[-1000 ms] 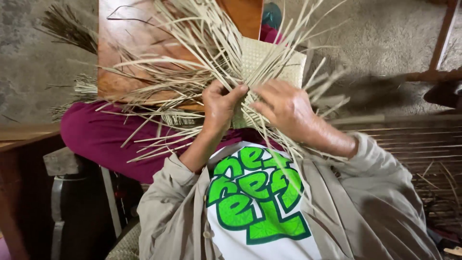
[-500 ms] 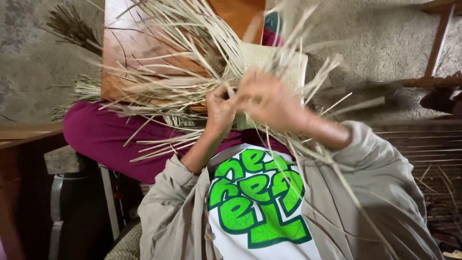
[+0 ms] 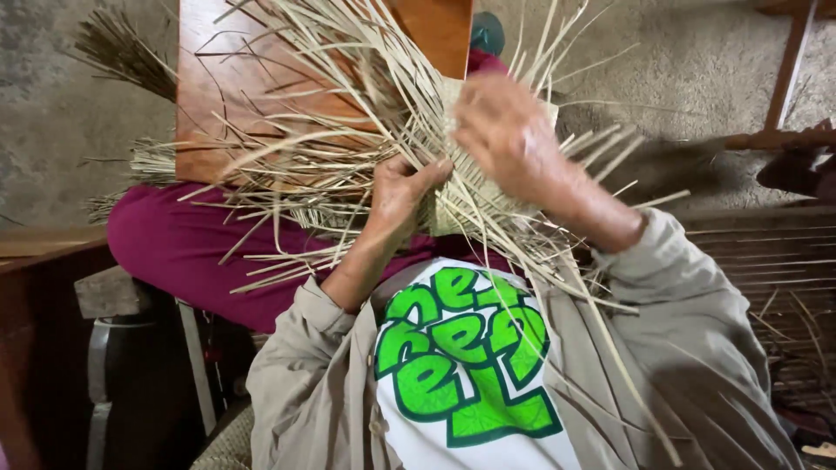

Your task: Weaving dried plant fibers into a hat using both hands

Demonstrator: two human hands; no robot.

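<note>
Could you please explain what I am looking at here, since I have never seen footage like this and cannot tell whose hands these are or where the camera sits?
There is no machine here. The single picture comes from a camera worn on a person's head, looking down over their chest and lap, so both hands are the wearer's own.

The left hand pinches a few pale straw strips between its fingers. The right hand is raised over the woven panel, the finished flat part of the work; it looks blurred, so I cannot tell its exact grip. Loose strip ends fan out in all directions from the weave.

The work rests over a wooden board on the lap, which is covered by purple trousers. The person wears a beige jacket over a white shirt with a green print. Below is a grey floor.
</note>
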